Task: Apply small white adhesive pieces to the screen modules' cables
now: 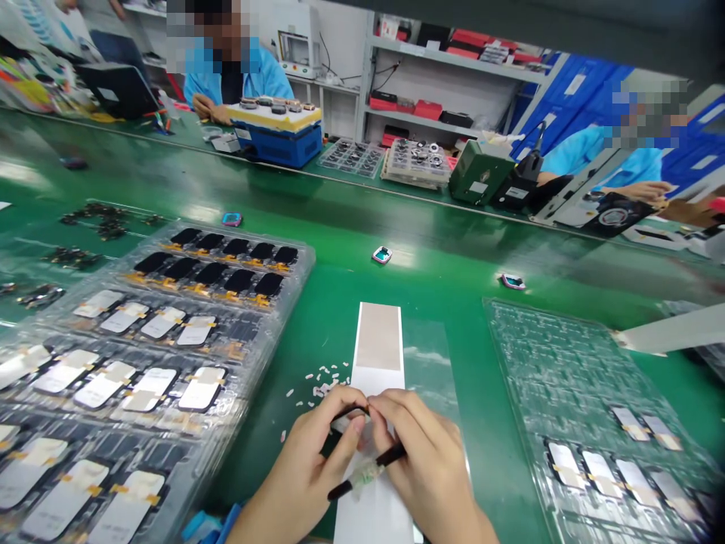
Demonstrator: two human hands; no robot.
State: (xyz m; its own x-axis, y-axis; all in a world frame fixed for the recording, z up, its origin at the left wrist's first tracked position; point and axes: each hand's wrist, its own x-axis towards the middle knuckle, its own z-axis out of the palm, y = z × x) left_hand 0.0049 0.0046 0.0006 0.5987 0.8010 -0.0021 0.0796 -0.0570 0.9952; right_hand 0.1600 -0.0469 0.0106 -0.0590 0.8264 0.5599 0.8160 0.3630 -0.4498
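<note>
From the camera on your head: a green work surface (334, 313) spreads under and around your grip. Left of your hands, a clear tray (262, 344) bears rows of screen parts, black-faced in the far rows and white-backed in the nearer ones. To the right, another clear tray (555, 355) has a few white-backed parts at its near end. Directly beneath your fingers runs a white strip (377, 453) with a beige panel (379, 336) at its far end; small pale scraps (325, 389) lie scattered just beyond your left hand (309, 449). Farther ahead, three small square-framed parts (382, 255) sit well apart in a row. Across the room, two people in blue (266, 72) sit before metal shelving (458, 57) with red boxes (429, 109) on it.

Between your hands, above the white strip, is a thin dark piece (352, 409), slightly curved and mostly hidden by fingers. Your left thumb and fingers are closed on it; your right hand's (427, 446) fingertips meet at its end. Your right hand also holds a pen-like tool (365, 476), slanting down to the left, with dark ends and a see-through, greenish middle.
</note>
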